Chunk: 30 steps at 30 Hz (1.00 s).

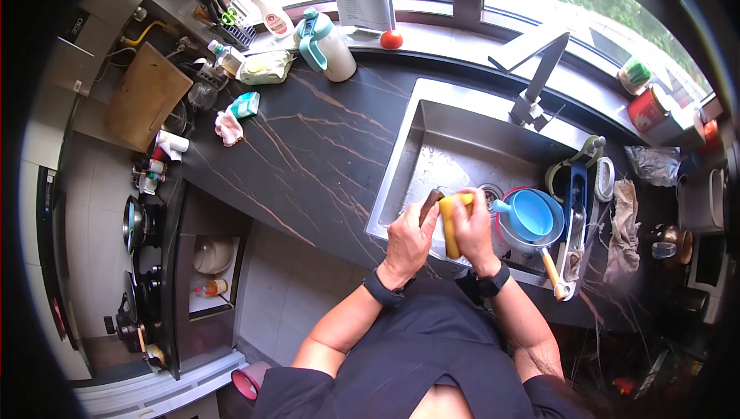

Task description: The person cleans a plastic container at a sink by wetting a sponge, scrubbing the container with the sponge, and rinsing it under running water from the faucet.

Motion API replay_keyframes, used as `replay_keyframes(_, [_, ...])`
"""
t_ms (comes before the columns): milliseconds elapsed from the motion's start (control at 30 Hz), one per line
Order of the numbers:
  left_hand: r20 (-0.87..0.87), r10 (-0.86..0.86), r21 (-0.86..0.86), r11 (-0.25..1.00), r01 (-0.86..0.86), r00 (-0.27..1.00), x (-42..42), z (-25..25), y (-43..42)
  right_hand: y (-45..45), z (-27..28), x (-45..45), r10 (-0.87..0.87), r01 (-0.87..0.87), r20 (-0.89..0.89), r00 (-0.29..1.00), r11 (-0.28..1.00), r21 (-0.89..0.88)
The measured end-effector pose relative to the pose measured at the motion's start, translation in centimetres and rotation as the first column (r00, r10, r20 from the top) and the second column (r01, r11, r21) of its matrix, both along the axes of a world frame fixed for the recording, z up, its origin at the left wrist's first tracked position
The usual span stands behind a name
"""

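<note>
Over the near edge of the steel sink [420,130], my two hands are close together. My left hand [408,245] is closed around a dark brown handle-like piece [432,203]; what it belongs to is hidden. My right hand [475,232] grips a yellow cloth [450,228], which is pressed against the brown piece and hangs down between my hands. Just right of my right hand, a light blue ladle-like bowl [530,215] rests in a pan with a wooden handle [552,271].
The faucet [532,99] rises behind the sink. A rack of utensils [576,211] and a grey rag [623,234] are to the right. On the dark counter [308,157] stand a teal-lidded jug [327,49], a pink cloth [228,127] and a blue-white packet [245,104]. A tomato [391,39] sits on the sill.
</note>
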<state>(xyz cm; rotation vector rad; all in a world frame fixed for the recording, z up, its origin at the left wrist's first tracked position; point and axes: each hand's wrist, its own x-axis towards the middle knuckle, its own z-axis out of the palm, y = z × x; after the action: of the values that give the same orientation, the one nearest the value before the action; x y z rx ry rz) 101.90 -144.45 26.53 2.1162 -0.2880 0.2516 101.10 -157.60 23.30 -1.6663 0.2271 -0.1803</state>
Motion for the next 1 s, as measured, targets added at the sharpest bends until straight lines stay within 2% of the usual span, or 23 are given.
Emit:
replay_keyframes(33, [-0.001, 0.0, 0.002, 1.0, 0.0, 1.0, 0.3, 0.2, 0.3, 0.3, -0.2, -0.3, 0.081, 0.015, 0.24, 0.967, 0.927, -0.375])
replay_keyframes(67, [-0.101, 0.034, -0.011, 0.999, -0.036, 0.994, 0.6, 0.5, 0.7, 0.6, 0.0, -0.8, 0.116, -0.013, 0.264, 0.957, 0.932, -0.362])
replay_keyframes(100, [-0.202, 0.065, -0.021, 0.997, -0.07, 0.977, 0.8, 0.7, 0.8, 0.6, 0.7, -0.9, 0.139, 0.002, 0.296, 0.945, 0.902, -0.431])
replay_keyframes(133, [-0.202, 0.063, -0.022, 0.997, -0.069, 0.977, 0.7, 0.5, 0.9, 0.5, 1.3, -1.0, 0.166, 0.021, 0.328, 0.93, 0.867, -0.498])
replay_keyframes(200, [-0.145, 0.064, 0.037, 0.998, -0.059, 0.987, 0.7, -0.1, 1.1, -0.4, -1.0, -0.6, 0.126, -0.075, 0.198, 0.972, 0.966, -0.245])
replay_keyframes(267, [-0.176, 0.049, 0.034, 0.998, -0.043, 0.983, 0.4, 0.2, 1.2, -1.2, -1.3, 0.8, -0.031, 0.117, 0.282, 0.959, 0.949, -0.292])
replay_keyframes(333, [-0.309, 0.046, -0.016, 0.998, -0.053, 0.95, 0.5, -0.3, 1.6, -1.8, -0.3, 1.1, -0.08, 0.088, 0.09, 0.993, 0.993, -0.082])
replay_keyframes(367, [-0.309, 0.044, -0.015, 0.999, -0.052, 0.95, 0.6, -1.6, 1.9, -1.8, -0.2, 1.1, -0.07, 0.081, 0.119, 0.99, 0.992, -0.094])
replay_keyframes(400, [-0.391, 0.001, -0.199, 0.976, -0.085, 0.92, 0.9, -3.7, 2.3, -1.4, -0.1, 0.9, -0.073, 0.085, 0.121, 0.99, 0.992, -0.094])
replay_keyframes(433, [-0.46, -0.059, -0.372, 0.919, -0.132, 0.886, 1.2, -4.3, 2.2, -0.6, 0.2, 0.5, -0.035, 0.12, 0.329, 0.944, 0.963, -0.242])
replay_keyframes(467, [-0.459, -0.061, -0.374, 0.918, -0.13, 0.886, 1.2, -4.5, 2.3, 0.1, 0.5, 0.0, 0.038, 0.181, 0.511, 0.859, 0.91, -0.373])
replay_keyframes(500, [-0.5, -0.106, -0.425, 0.895, -0.137, 0.859, 1.3, -3.9, 2.4, 0.3, 1.7, -0.5, 0.089, 0.232, 0.521, 0.849, 0.822, -0.52])
replay_keyframes(533, [-0.538, -0.15, -0.472, 0.869, -0.149, 0.83, 1.3, -3.3, 2.4, 0.1, 1.2, -0.4, 0.092, 0.231, 0.521, 0.849, 0.822, -0.521])
replay_keyframes(600, [-0.57, -0.14, -0.473, 0.862, -0.183, 0.81, 0.9, -2.9, 2.3, -0.4, -0.4, -0.2, 0.01, 0.063, 0.226, 0.974, 0.946, -0.317])
replay_keyframes(667, [-0.51, -0.036, -0.126, 0.991, -0.033, 0.859, 0.5, -3.4, 2.5, -1.7, -0.4, 1.2, -0.115, 0.147, 0.142, 0.983, 0.959, -0.243])
replay_keyframes(700, [-0.51, -0.042, -0.128, 0.991, -0.028, 0.859, 0.5, -3.2, 2.2, -1.9, -1.2, 1.5, -0.154, 0.163, 0.093, 0.984, 0.981, -0.107])
replay_keyframes(733, [-0.557, -0.068, -0.3, 0.946, -0.124, 0.828, 0.5, -2.8, 1.8, -1.9, -1.8, 1.8, -0.184, 0.182, 0.043, 0.982, 0.983, 0.031])
replay_keyframes(800, [-0.627, -0.145, -0.581, 0.742, -0.335, 0.766, 0.7, -2.0, 1.2, -0.7, -1.8, 1.1, -0.132, 0.154, 0.273, 0.953, 0.986, -0.062])
replay_keyframes(833, [-0.625, -0.159, -0.584, 0.745, -0.322, 0.764, 1.1, -1.8, 1.5, 0.0, -0.7, 0.1, -0.029, 0.094, 0.319, 0.947, 0.977, -0.19])
replay_keyframes(867, [-0.623, -0.155, -0.584, 0.744, -0.324, 0.767, 1.1, -1.7, 1.6, 0.9, -0.1, -0.6, -0.04, 0.18, 0.407, 0.912, 0.933, -0.312])
replay_keyframes(933, [-0.597, -0.197, -0.602, 0.751, -0.272, 0.778, 1.1, -1.6, 1.8, 1.0, 0.7, -0.5, -0.047, 0.196, 0.409, 0.911, 0.923, -0.332])
replay_keyframes(1000, [-0.591, -0.185, -0.584, 0.769, -0.259, 0.785, 0.7, -1.9, 1.8, 0.1, -0.2, 0.5, -0.025, 0.054, 0.225, 0.974, 0.99, -0.127])
